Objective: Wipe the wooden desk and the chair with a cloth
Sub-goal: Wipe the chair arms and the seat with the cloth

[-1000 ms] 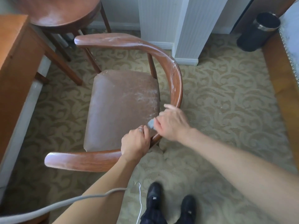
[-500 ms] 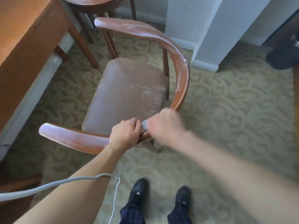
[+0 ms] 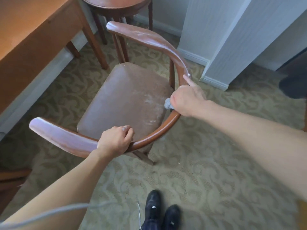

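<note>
seen from above: wooden chair (image 3: pixel 126 103) on patterned carpet (image 3: pixel 207 163), curved back rail (image 3: pixel 159 131) nearest the camera, both armrest ends pointing away toward the desk side. left hand (image 3: pixel 114 143) curled over the back rail at its near-left bend, fingers wrapped onto the inner side, gripping the wood. right hand (image 3: pixel 186 102) on the right-hand curve of the same rail, closed around a small grey cloth (image 3: pixel 168 103); cloth bunched, only a wad showing at the inner side of the fist, just above the seat's right edge; index finger stretched along the rail toward the far armrest. well apart, the two hands, with a bare stretch of rail between. brown padded seat (image 3: pixel 123 103) streaked with pale dust near its right and near edges. whitish film along the far armrest (image 3: pixel 141 35) and the near-left armrest (image 3: pixel 54 131). wooden desk (image 3: pixel 29 30) at the upper left, one leg standing just beyond the seat's far-left corner. round wooden table (image 3: pixel 116 4) at the top edge, behind the far armrest. white panelled wall corner (image 3: pixel 232 39) to the right of the chair. black shoes (image 3: pixel 161 211) at the bottom edge, a thin white cord (image 3: pixel 139 214) beside them; blurred grey cable (image 3: pixel 49 213) across the lower left.
</note>
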{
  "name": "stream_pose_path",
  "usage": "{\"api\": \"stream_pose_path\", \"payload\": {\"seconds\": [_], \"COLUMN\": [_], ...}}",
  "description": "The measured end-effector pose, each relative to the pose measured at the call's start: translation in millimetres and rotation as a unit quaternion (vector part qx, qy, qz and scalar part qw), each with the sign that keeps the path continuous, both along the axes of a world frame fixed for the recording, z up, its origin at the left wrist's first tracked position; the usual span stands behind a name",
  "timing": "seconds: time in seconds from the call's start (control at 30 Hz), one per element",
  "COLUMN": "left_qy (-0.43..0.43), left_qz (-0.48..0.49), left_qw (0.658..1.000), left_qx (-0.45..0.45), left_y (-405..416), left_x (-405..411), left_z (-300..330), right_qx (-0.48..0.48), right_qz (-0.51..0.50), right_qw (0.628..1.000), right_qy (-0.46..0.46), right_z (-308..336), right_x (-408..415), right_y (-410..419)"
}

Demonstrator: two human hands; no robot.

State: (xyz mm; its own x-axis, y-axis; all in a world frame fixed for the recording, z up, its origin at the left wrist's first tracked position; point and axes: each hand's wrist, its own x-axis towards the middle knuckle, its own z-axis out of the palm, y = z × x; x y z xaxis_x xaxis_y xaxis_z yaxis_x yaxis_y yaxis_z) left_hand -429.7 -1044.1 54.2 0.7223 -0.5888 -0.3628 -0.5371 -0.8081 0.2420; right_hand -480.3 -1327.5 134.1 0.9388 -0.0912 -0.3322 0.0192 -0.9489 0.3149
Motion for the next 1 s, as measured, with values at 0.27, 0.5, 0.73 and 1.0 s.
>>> {"api": "stream_pose_path", "payload": {"seconds": [0.27,0.5,0.73,1.0], "left_qy": [0.000,0.033,0.066,0.003], "left_qz": [-0.057,0.032,0.142,0.266], "left_qw": [0.998,0.994,0.974,0.955], "left_qx": [0.025,-0.094,-0.162,-0.132], "left_y": [-1.5,-64.5,-194.4,-215.8], "left_x": [-0.5,-18.0,-42.5,-49.2], "left_z": [4.4,40.3,54.7,50.5], "right_qx": [0.191,0.225,0.197,0.160], "right_qz": [0.052,-0.019,-0.063,0.085], "right_qw": [0.979,0.973,0.978,0.982], "right_qy": [-0.047,-0.053,-0.020,-0.056], "right_z": [-16.4,-15.7,-1.0,-19.1], "right_x": [-36.3,-29.7,21.0,29.1], "right_y": [98.8,82.2,-38.8,-57.0]}}
